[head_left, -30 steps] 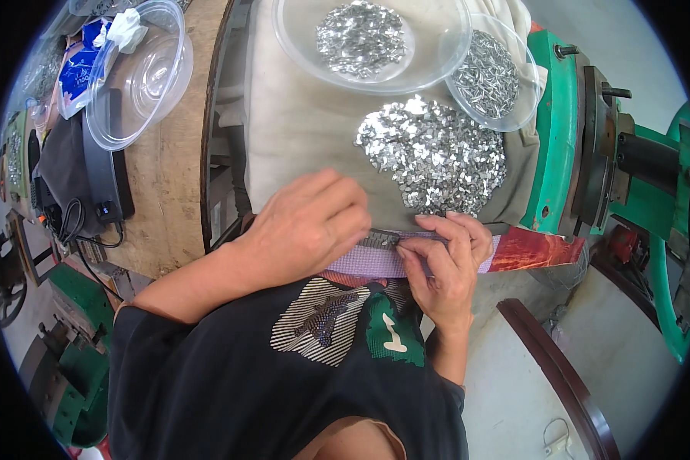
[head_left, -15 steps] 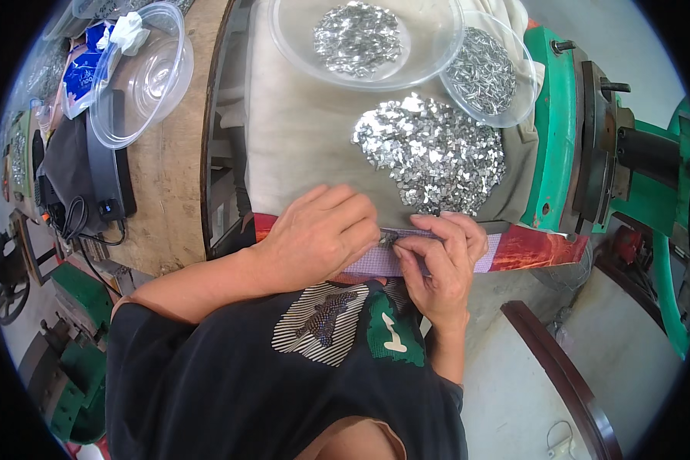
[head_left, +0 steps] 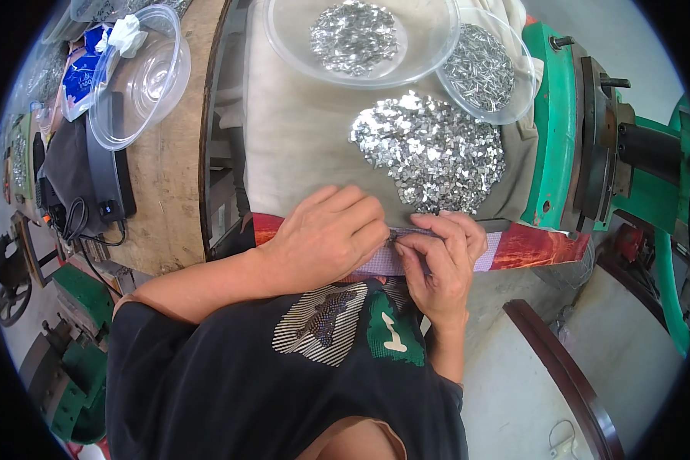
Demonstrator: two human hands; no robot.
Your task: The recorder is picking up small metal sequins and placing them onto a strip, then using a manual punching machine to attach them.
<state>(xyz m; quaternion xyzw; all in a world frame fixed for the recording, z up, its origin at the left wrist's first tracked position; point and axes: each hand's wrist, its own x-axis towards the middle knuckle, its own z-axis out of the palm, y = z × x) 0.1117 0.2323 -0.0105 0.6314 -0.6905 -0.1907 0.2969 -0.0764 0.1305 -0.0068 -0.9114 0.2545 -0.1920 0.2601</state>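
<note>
Left hand: your left hand (head_left: 326, 238) lies palm down at the near edge of the cloth (head_left: 299, 138), fingers curled, tips meeting the right hand's at a small metal piece (head_left: 395, 237).
Right hand: your right hand (head_left: 441, 264) is closed, thumb and forefinger pinching that same piece.
Strip: a pale checked strip (head_left: 383, 264) lies under both hands, over a red-orange band (head_left: 533, 247).
Pile: loose shiny metal bits (head_left: 429, 149) are heaped on the cloth just beyond your fingers.
Bowls: two clear bowls (head_left: 360, 38) (head_left: 479, 69) of metal bits stand farther back.
Machine: a green machine (head_left: 560, 138) stands to the right.
</note>
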